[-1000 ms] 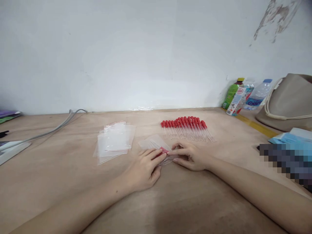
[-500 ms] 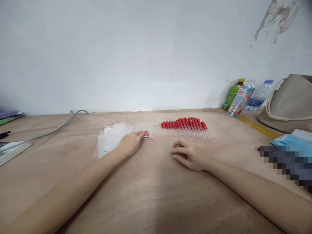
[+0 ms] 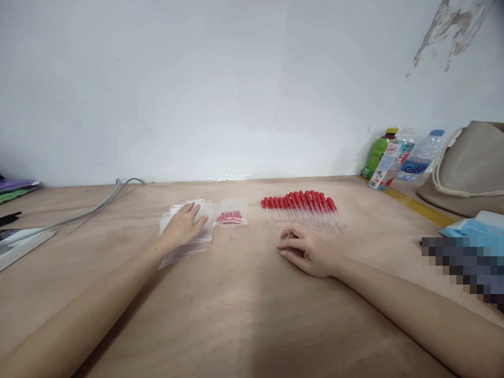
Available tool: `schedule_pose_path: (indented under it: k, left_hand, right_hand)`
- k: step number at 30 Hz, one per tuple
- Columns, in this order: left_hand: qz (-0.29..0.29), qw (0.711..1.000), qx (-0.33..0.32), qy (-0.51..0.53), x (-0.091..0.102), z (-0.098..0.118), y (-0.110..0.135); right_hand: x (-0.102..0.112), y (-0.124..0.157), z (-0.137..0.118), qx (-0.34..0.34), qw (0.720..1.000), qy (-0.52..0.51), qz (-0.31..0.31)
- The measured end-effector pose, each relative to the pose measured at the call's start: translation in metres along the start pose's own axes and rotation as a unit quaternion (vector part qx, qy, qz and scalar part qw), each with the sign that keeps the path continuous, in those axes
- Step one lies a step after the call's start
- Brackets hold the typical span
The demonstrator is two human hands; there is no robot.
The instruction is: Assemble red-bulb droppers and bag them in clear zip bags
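Note:
My left hand (image 3: 184, 226) lies flat with fingers stretched out on a stack of empty clear plastic bags (image 3: 185, 247). Just right of that stack lies a small clear bag filled with red-capped droppers (image 3: 231, 216). My right hand (image 3: 305, 251) rests on the wooden table (image 3: 244, 315), fingers loosely curled and holding nothing. Beyond my right hand a row of several glass droppers with red bulbs (image 3: 303, 209) lies on the table.
A grey cable (image 3: 82, 210) runs along the back left. Bottles (image 3: 388, 157) stand at the back right by the wall, beside a beige bag (image 3: 468, 168). A light blue packet (image 3: 472, 226) lies at the right edge, flat items (image 3: 19, 239) at the left edge.
My left hand carried the filled bag away from my right hand, set it down beside the stack, let go, and moved onto the empty bags. My right hand stayed put.

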State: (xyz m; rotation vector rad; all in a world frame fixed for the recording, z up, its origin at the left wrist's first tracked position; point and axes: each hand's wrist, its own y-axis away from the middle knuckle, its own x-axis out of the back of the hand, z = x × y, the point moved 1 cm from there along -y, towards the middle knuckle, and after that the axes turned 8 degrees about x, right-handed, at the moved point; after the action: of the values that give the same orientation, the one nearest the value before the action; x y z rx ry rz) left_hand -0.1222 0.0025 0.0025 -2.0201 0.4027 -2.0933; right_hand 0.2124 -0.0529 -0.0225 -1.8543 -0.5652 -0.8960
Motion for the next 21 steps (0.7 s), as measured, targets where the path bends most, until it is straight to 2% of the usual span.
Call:
schedule_pose_path:
  k: [2,4,7,11,13,16,18,21]
  left_hand:
    - [-0.044,0.999,0.004,-0.002,-0.007,-0.010,0.003]
    - [-0.061,0.998,0.004,0.011,-0.010,-0.013,0.008]
    - [-0.063,0.997,-0.004,0.035,-0.008,-0.011,0.012]
    - [-0.031,0.998,0.038,0.037,0.012,-0.002,0.012]
    - [-0.007,0.999,0.035,0.030,0.026,0.010,0.016]
    - [0.022,0.999,-0.020,0.026,0.046,0.044,0.035]
    - [-0.014,0.998,-0.048,0.039,0.053,0.070,0.053]
    - [-0.110,0.986,-0.076,0.105,0.049,0.098,0.073]
  right_hand:
    - [0.000,0.000,0.000,0.001,1.000,0.002,0.000]
    - [0.000,0.000,0.000,0.001,1.000,0.002,0.000]
    - [0.000,0.000,0.000,0.002,1.000,-0.002,0.002]
    - [0.000,0.000,0.000,0.003,1.000,0.003,0.005]
    - [0.000,-0.001,0.000,0.004,1.000,0.005,0.005]
    - [0.000,-0.001,0.000,0.005,1.000,0.005,0.000]
    - [0.000,-0.001,0.000,0.004,1.000,0.006,0.001]
    - [0.000,-0.002,-0.001,0.006,1.000,0.010,0.005]
